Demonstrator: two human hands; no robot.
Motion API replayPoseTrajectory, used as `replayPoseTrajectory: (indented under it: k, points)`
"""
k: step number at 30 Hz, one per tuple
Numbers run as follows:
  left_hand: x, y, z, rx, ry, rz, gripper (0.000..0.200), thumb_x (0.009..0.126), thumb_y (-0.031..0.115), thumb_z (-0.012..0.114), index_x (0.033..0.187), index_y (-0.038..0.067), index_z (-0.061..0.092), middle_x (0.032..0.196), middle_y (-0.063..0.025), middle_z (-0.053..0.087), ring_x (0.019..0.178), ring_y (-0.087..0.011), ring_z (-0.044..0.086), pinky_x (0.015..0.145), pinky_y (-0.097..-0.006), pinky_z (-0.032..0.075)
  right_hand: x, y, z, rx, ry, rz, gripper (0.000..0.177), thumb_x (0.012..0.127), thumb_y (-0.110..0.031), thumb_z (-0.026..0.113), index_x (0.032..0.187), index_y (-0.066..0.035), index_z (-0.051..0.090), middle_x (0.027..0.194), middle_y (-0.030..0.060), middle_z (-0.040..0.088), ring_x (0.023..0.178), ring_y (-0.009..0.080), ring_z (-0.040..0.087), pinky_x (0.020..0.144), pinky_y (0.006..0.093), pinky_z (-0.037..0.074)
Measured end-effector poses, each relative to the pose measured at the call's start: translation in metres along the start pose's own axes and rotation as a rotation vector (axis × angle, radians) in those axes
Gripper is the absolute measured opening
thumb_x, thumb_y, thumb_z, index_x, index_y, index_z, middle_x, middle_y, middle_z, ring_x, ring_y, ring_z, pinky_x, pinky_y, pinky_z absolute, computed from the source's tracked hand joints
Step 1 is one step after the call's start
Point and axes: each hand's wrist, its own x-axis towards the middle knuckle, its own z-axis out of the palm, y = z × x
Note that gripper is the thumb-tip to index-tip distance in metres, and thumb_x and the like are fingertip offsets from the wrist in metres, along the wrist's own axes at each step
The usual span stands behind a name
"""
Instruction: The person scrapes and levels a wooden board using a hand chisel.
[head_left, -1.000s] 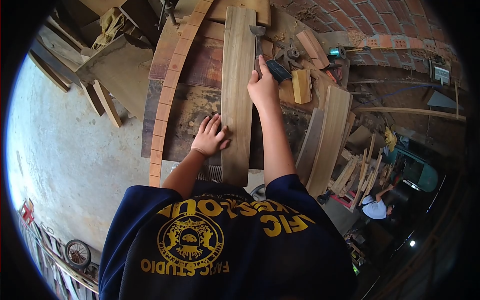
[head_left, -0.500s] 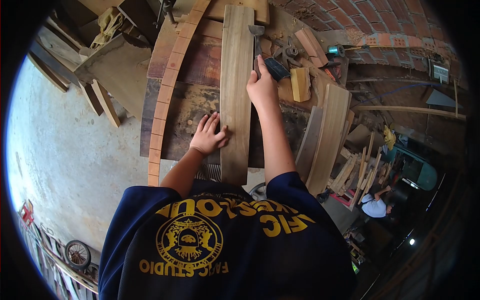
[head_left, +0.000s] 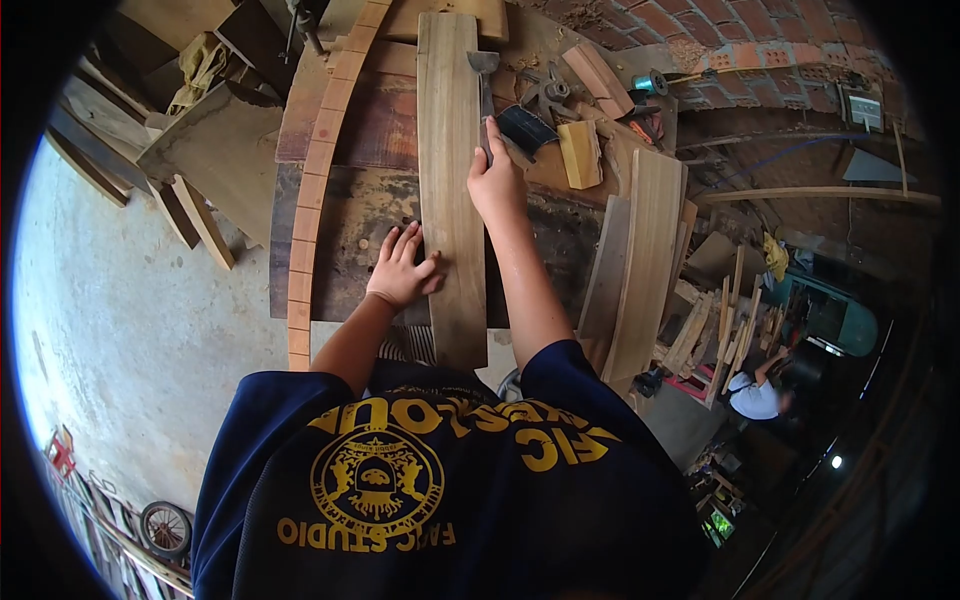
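A long, pale wooden plank lies lengthwise on the worn workbench, its near end close to my body. My left hand rests at the plank's left edge, fingers spread on the bench top and thumb against the wood. On the other side, my right hand is closed around the handle of a hand tool with a dark shaft and a broad, flared metal head. Its index finger stretches along the shaft. The tool lies alongside the plank's right edge, head pointing away from me; my palm hides the grip.
A curved wooden strip with cross lines runs along the bench's left side. Right of the tool are a dark curved piece, a yellowish wood block and a metal clamp-like part. More boards lean at right. Another person works farther off.
The whole view has shifted slightly, so the bench and hands appear farther left. Both hands keep about the same places against the plank and tool. The distant person's arm has moved a little.
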Motion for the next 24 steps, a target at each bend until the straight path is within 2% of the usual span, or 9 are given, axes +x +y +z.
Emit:
replayPoseTrajectory:
  k: [9,11,12,14,16,17,18,21,24]
  points:
    - [0.001,0.000,-0.003,-0.004,0.004,0.022,0.036,0.077,0.043,0.067,0.105,0.023,0.059,0.127,-0.0199,0.052,0.131,-0.0338,0.041,0.109,-0.0543,0.026,0.009,-0.012,-0.011,-0.042,-0.037,0.007,0.053,0.093,-0.026,0.049,0.144,-0.028,0.036,0.086,0.0243,0.067,0.078,0.0415,0.066,0.066,0.0495,0.053]
    - [0.001,0.001,-0.002,-0.029,0.020,0.019,0.036,0.075,0.041,0.069,0.103,0.022,0.059,0.127,-0.0201,0.051,0.130,-0.0342,0.041,0.109,-0.0543,0.026,0.003,-0.020,-0.021,-0.050,-0.166,0.138,0.053,0.092,-0.024,0.050,0.144,-0.027,0.037,0.107,0.0247,0.064,0.093,0.0419,0.063,0.078,0.0459,0.052]
    - [0.001,0.000,-0.002,-0.047,0.037,0.013,0.037,0.073,0.039,0.072,0.101,0.020,0.059,0.126,-0.0202,0.051,0.130,-0.0347,0.041,0.109,-0.0543,0.027,-0.002,-0.019,-0.022,-0.051,-0.161,0.136,0.053,0.092,-0.024,0.050,0.144,-0.027,0.037,0.107,0.0247,0.064,0.093,0.0419,0.063,0.078,0.0459,0.052]
    - [0.000,0.000,0.000,-0.005,0.022,0.008,0.040,0.075,0.046,0.068,0.106,0.024,0.059,0.129,-0.0194,0.050,0.130,-0.0342,0.041,0.109,-0.0546,0.026,-0.015,-0.006,-0.013,0.013,-0.098,0.054,0.055,0.093,-0.025,0.049,0.146,-0.028,0.034,0.092,0.0244,0.067,0.082,0.0419,0.065,0.070,0.0494,0.053]
    - [-0.002,0.004,0.003,0.081,0.141,-0.062,0.046,0.076,0.054,0.063,0.115,0.029,0.058,0.132,-0.0180,0.048,0.131,-0.0341,0.039,0.111,-0.0542,0.024,-0.020,0.002,-0.006,0.029,0.002,-0.049,0.055,0.093,-0.026,0.048,0.146,-0.029,0.033,0.092,0.0247,0.067,0.082,0.0428,0.065,0.069,0.0488,0.053]
    - [-0.004,0.004,0.005,0.104,0.115,-0.077,0.053,0.079,0.057,0.058,0.126,0.034,0.054,0.139,-0.0127,0.044,0.134,-0.0311,0.036,0.113,-0.0532,0.021,-0.020,0.007,-0.002,0.040,0.007,-0.047,0.055,0.093,-0.026,0.048,0.146,-0.029,0.034,0.094,0.0245,0.066,0.082,0.0429,0.065,0.069,0.0489,0.053]
    - [-0.001,0.005,0.002,0.099,0.110,-0.080,0.053,0.079,0.057,0.058,0.126,0.034,0.054,0.139,-0.0127,0.044,0.134,-0.0311,0.036,0.113,-0.0532,0.021,-0.020,0.005,-0.003,0.052,0.011,-0.046,0.054,0.093,-0.026,0.048,0.145,-0.029,0.035,0.096,0.0243,0.066,0.082,0.0430,0.065,0.070,0.0491,0.053]
    - [0.006,0.006,-0.008,0.098,-0.058,0.002,0.057,0.082,0.052,0.056,0.136,0.035,0.049,0.147,-0.0017,0.040,0.137,-0.0250,0.034,0.114,-0.0522,0.019,0.000,-0.004,-0.007,-0.003,-0.052,-0.003,0.054,0.093,-0.027,0.048,0.145,-0.029,0.035,0.101,0.0232,0.066,0.084,0.0428,0.065,0.070,0.0489,0.053]
    - [0.006,0.004,-0.008,0.054,-0.099,-0.016,0.056,0.084,0.052,0.053,0.136,0.035,0.048,0.148,0.0023,0.039,0.139,-0.0223,0.030,0.116,-0.0496,0.017,0.022,-0.010,-0.005,-0.056,-0.045,-0.029,0.054,0.093,-0.027,0.048,0.145,-0.029,0.035,0.098,0.0223,0.067,0.082,0.0420,0.065,0.069,0.0487,0.054]
